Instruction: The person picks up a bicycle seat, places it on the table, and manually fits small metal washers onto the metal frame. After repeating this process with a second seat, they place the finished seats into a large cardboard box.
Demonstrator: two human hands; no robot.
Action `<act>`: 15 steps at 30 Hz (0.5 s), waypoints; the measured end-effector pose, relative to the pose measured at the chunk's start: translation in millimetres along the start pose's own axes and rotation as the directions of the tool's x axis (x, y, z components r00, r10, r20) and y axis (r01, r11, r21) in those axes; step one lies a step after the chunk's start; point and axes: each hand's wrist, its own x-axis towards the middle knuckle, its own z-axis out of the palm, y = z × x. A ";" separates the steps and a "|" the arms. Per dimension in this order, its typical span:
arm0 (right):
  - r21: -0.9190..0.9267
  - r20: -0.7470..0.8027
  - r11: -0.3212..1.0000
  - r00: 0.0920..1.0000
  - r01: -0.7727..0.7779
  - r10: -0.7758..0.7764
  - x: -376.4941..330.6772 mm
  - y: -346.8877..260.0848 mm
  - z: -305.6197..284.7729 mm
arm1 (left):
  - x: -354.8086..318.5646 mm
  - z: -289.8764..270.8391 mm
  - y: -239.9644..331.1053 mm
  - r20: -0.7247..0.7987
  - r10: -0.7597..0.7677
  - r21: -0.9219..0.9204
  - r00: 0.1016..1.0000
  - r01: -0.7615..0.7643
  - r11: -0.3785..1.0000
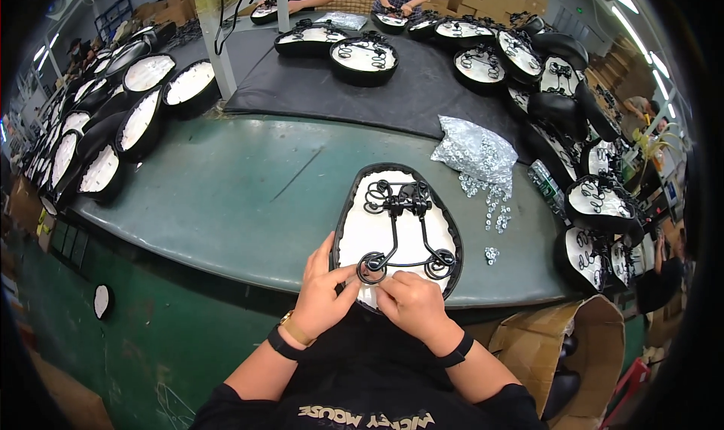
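An upturned bicycle saddle (392,234) with a white underside and black rim lies on the green table (241,188) in front of me. A black wire frame with coil springs (400,230) sits on it. My left hand (320,290) pinches the near left coil spring (372,266) with thumb and fingers. My right hand (411,302) rests on the saddle's near edge, fingertips touching the same spring.
A torn plastic bag of small metal washers (475,155) spills to the right of the saddle. Rows of saddles (113,128) line the left and right (596,196) table edges. A dark mat (407,90) holds more at the back. Two people work at the far side. A cardboard box (558,347) stands at lower right.
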 end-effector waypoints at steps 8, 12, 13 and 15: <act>0.152 0.158 0.971 0.975 -0.183 0.158 2.0 2.2 -6.7 | -18.4 -19.4 52.7 0.130 0.126 0.517 0.984 -0.175 0.838; 0.239 0.229 0.949 0.961 -0.208 0.153 3.0 7.4 -8.0 | -16.2 -10.7 72.7 0.222 0.065 0.649 0.973 -0.197 0.735; 0.237 0.228 0.949 0.961 -0.209 0.154 4.8 3.7 -9.8 | -13.7 -8.8 72.3 0.239 0.058 0.656 0.969 -0.205 0.726; 0.227 0.193 0.956 0.971 -0.184 0.141 0.3 6.7 -4.9 | -12.0 -7.7 71.8 0.238 0.081 0.655 0.968 -0.222 0.722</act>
